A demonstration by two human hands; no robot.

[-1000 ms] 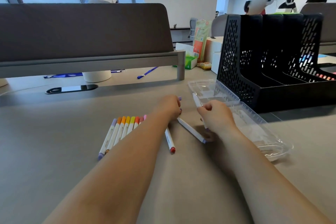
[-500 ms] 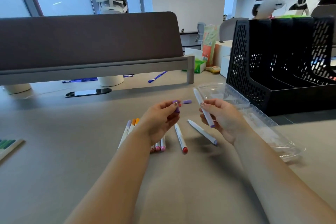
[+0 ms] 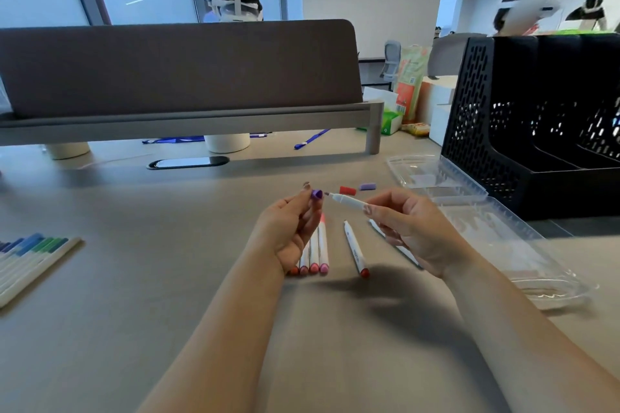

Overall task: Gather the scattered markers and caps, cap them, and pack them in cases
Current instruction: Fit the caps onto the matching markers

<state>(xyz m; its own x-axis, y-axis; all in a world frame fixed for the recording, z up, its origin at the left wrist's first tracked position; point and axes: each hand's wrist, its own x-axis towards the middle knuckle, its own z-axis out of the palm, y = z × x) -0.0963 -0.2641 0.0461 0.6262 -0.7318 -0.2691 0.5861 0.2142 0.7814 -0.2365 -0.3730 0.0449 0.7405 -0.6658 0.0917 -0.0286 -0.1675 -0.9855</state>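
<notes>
My left hand (image 3: 295, 231) pinches a purple cap (image 3: 316, 194) with its opening facing right. My right hand (image 3: 409, 231) holds a white marker (image 3: 347, 201), whose bare tip points left, a short gap from the cap. Below my hands a row of capped red and pink markers (image 3: 313, 253) lies on the table, partly hidden by my left hand. A red-ended marker (image 3: 355, 250) lies alone beside them, and another marker (image 3: 407, 253) is partly hidden under my right hand. A loose red cap (image 3: 347, 190) and a lilac cap (image 3: 367, 186) lie behind. An open clear plastic case (image 3: 483, 221) sits at the right.
A black mesh file rack (image 3: 536, 117) stands at the back right behind the case. A grey desk divider (image 3: 181, 77) spans the back. A set of blue and green markers (image 3: 30, 258) lies at the left edge. People with headsets sit beyond.
Both hands lifted off the table. The left hand picked up the purple cap; the right hand turned the marker so its tip points left at the cap. The view shifted.
</notes>
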